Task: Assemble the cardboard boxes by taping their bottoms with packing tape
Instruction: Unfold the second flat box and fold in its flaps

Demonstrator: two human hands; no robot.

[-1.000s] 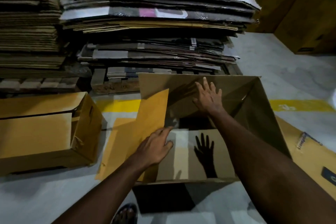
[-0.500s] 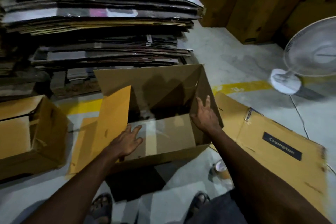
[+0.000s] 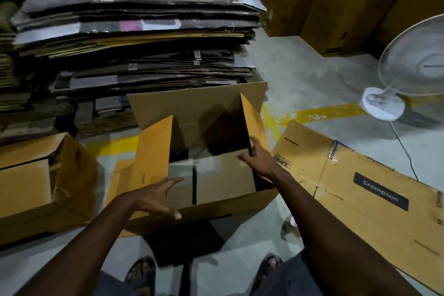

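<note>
The right hand (image 3: 259, 161), a little right of centre, grips the right flap (image 3: 255, 122) at its base, thumb inside and fingers on the orange outer face. The left hand (image 3: 153, 197), lower centre, is spread with straight fingers at the near left corner of the cardboard box (image 3: 216, 209). Its fingertips sit just below the left flap (image 3: 153, 149); motion blur hides whether they touch.

The box stands open-side up on the floor (image 3: 240, 255) in mid-frame. Its far flap is raised, both side flaps are upright, and pale inner flaps lie flat at the bottom.

A tape roll (image 3: 290, 224) lies on the floor just right of the box, partly hidden behind the right forearm. A flattened Crompton carton (image 3: 360, 187) spreads across the lower right, and a second box (image 3: 36, 187) lies on its side at the left edge. Two sandalled feet (image 3: 141, 274) show along the bottom.

Behind the box, a stack of flattened cardboard (image 3: 144, 31) fills the upper left. A yellow line (image 3: 312, 115) crosses the floor, a white table fan (image 3: 413, 62) stands at the right edge, and brown cartons (image 3: 336, 2) stand in the upper right
</note>
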